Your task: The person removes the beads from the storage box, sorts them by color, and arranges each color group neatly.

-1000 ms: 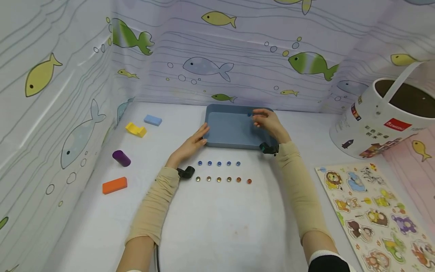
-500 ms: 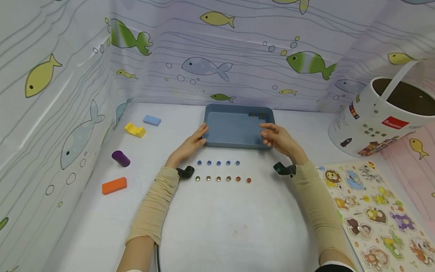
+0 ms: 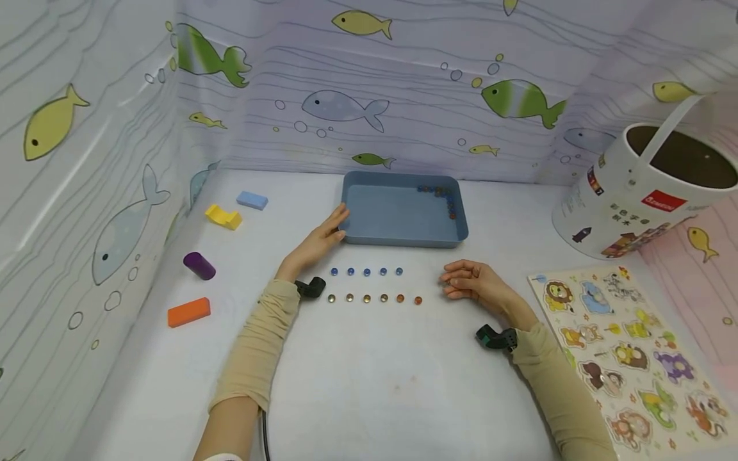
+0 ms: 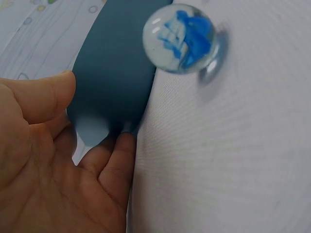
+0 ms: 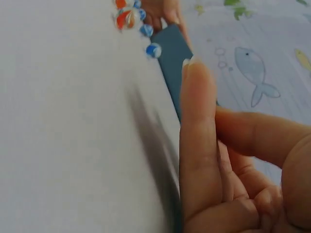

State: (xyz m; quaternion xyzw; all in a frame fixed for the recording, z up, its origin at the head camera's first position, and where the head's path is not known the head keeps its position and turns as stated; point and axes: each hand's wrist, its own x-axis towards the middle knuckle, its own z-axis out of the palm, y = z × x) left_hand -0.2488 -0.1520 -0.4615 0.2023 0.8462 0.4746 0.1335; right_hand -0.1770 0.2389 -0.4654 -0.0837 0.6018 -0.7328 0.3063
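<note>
My left hand [image 3: 314,246] rests its straight fingers against the left end of the blue-grey tray [image 3: 398,242]; in the left wrist view, the fingertips touch the tray's outer wall [image 4: 114,63]. A glass marble with a blue swirl [image 4: 180,39] lies near that hand. The right hand [image 3: 478,285] hovers over the white table, right of the marbles, fingers loosely bent; no held thing shows. Two rows of marbles lie before the tray: blue ones [image 3: 366,272] behind, amber and orange ones [image 3: 400,298] in front. Several more marbles [image 3: 450,206] line the tray's back right corner.
On the left lie a light blue block [image 3: 252,200], a yellow curved block [image 3: 223,217], a purple cylinder [image 3: 199,266] and an orange block [image 3: 189,312]. A white bucket [image 3: 611,211] and an animal puzzle board [image 3: 634,358] occupy the right side.
My right hand has left the tray's back right corner and come down and toward me, uncovering the marbles there. The left hand stays at the tray's left end. The view has shifted slightly.
</note>
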